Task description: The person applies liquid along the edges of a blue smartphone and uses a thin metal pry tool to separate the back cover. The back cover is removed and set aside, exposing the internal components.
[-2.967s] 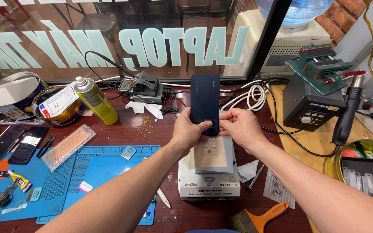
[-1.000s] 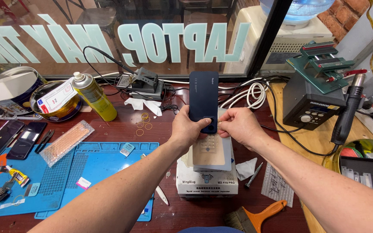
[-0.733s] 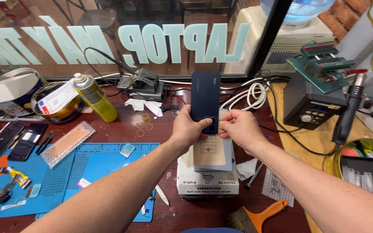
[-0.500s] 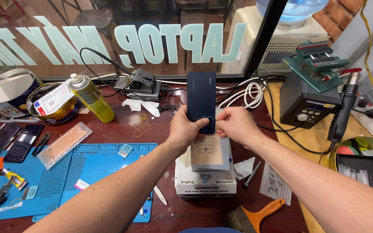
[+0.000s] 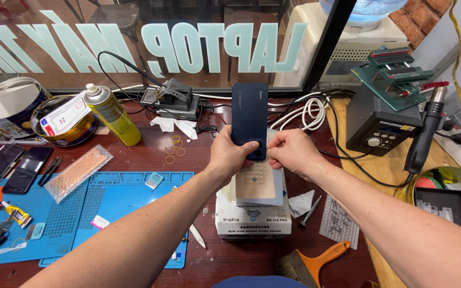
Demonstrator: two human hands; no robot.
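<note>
— Head view: what's under me, biggest first?
— Blue work mat (image 5: 108,208), white heating box (image 5: 253,218), then the dark blue phone (image 5: 249,120) upright above it. My left hand (image 5: 230,157) grips its lower end; right hand (image 5: 292,152) fingers pinch its edge.

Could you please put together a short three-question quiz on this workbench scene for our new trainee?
1. True or false: both hands grip the dark blue phone at its lower end.
2. Which stands left of the phone? A) yellow spray can B) hot air station C) orange-handled brush
3. What lies on the white box directly below the hands?

Key
1. True: the left hand and right hand both pinch the lower end, beside the camera.
2. A.
3. A flat pale panel with a tan face.
</note>
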